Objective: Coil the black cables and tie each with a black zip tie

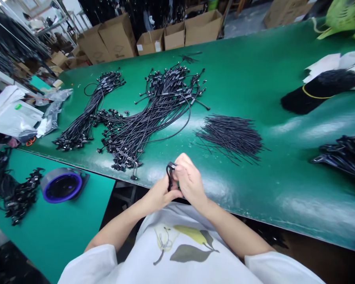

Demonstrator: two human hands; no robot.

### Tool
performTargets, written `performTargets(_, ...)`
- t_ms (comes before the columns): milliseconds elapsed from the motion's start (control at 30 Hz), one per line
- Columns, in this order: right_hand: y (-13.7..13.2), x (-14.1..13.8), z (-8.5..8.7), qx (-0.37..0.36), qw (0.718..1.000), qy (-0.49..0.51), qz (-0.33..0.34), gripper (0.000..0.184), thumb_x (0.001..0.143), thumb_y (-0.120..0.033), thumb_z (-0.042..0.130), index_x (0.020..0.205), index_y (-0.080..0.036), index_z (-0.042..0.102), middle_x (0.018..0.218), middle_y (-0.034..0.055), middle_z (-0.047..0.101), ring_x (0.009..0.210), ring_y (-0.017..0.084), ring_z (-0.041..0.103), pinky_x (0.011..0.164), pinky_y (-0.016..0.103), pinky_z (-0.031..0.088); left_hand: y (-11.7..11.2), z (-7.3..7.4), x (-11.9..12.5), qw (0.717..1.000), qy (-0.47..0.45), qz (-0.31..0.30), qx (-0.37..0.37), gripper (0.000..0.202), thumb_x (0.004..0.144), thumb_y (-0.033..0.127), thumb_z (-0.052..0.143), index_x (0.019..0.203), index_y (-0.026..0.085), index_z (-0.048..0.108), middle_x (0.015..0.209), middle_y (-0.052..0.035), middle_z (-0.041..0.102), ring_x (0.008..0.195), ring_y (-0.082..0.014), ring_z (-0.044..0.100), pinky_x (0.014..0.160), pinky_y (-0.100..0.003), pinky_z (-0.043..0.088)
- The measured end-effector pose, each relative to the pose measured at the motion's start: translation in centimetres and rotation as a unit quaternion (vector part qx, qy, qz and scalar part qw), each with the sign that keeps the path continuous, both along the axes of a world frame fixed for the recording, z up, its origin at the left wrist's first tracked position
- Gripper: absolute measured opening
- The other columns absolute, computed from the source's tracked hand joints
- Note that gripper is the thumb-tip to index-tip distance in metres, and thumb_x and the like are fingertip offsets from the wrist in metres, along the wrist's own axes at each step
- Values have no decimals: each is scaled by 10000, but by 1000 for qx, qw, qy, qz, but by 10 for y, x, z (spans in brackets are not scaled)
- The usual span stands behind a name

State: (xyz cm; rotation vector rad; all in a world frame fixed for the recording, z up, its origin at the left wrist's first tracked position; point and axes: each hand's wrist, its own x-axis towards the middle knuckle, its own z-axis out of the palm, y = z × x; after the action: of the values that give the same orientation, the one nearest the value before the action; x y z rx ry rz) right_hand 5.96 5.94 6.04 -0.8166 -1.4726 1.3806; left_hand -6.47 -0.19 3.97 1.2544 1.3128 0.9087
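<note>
My left hand (158,194) and my right hand (189,180) meet close to my chest, at the near edge of the green table (254,90). Both are closed on one short black cable (169,173), folded into a small loop between the fingers. Beyond my hands lies a big heap of black cables with connectors (149,114). A second, narrower bundle of cables (85,114) lies left of it. To the right sits a pile of thin black ties (232,138).
A blue-rimmed tape roll (62,185) and more cables (14,193) lie on a lower green table at left. Plastic bags (14,116) sit at far left. Cardboard boxes (165,33) line the far edge. A black bundle with a yellow band (319,92) lies at right.
</note>
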Motion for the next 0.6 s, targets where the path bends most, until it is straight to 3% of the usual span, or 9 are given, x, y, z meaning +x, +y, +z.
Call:
performTargets(67, -3, 3, -1, 49, 999, -8, -2, 511, 905, -653, 403, 698, -199, 507, 914, 77, 484, 888, 200, 516, 781, 351, 481, -2, 0, 2, 1000, 15, -26, -7, 308, 829, 335, 658, 1076, 160, 603, 919, -53, 638, 838, -203, 562, 766, -296, 432)
performTargets(133, -4, 7, -2, 4, 997, 16, 75, 442, 893, -618, 475, 771, -196, 523, 1052, 89, 509, 930, 199, 560, 779, 342, 506, -1, 0, 4, 998, -6, -53, -21, 289, 863, 341, 609, 1087, 159, 619, 1007, -78, 647, 942, -229, 579, 820, -318, 445)
performTargets(233, 0, 10, -2, -147, 974, 76, 156, 334, 822, -475, 662, 836, -221, 445, 996, 9, 550, 589, 80, 547, 492, 228, 457, 3, -5, 9, 990, -65, -109, -58, 271, 851, 396, 624, 964, 155, 672, 934, -69, 648, 983, -236, 577, 861, -332, 450)
performTargets(300, 5, 9, -2, -216, 960, 118, 135, 334, 813, -424, 681, 872, -240, 409, 886, -50, 531, 420, 22, 423, 349, 165, 302, 6, -10, 12, 986, -99, -113, -75, 332, 822, 476, 644, 898, 155, 688, 889, -63, 642, 966, -227, 569, 881, -338, 443)
performTargets(367, 12, 7, -3, -231, 956, 146, 104, 292, 847, -436, 636, 897, -243, 422, 809, -74, 496, 369, 2, 359, 308, 138, 209, 8, -12, 16, 978, -159, -92, -94, 427, 794, 563, 641, 901, 152, 686, 905, -73, 644, 940, -213, 569, 894, -342, 437)
performTargets(467, 22, 7, -3, -237, 952, 162, 106, 265, 875, -467, 592, 937, -233, 483, 754, -80, 465, 358, -3, 331, 294, 129, 222, 7, -9, 23, 934, -299, -82, -179, 502, 783, 627, 617, 878, 135, 639, 808, -67, 622, 783, -180, 579, 830, -369, 471)
performTargets(600, 27, 10, -3, -298, 930, 161, 145, 298, 851, -482, 623, 910, -207, 522, 731, -79, 445, 368, -8, 306, 292, 122, 247, 3, -1, 28, 861, -418, -66, -284, 420, 816, 541, 639, 924, 138, 594, 702, -1, 517, 635, -125, 514, 750, -373, 501)
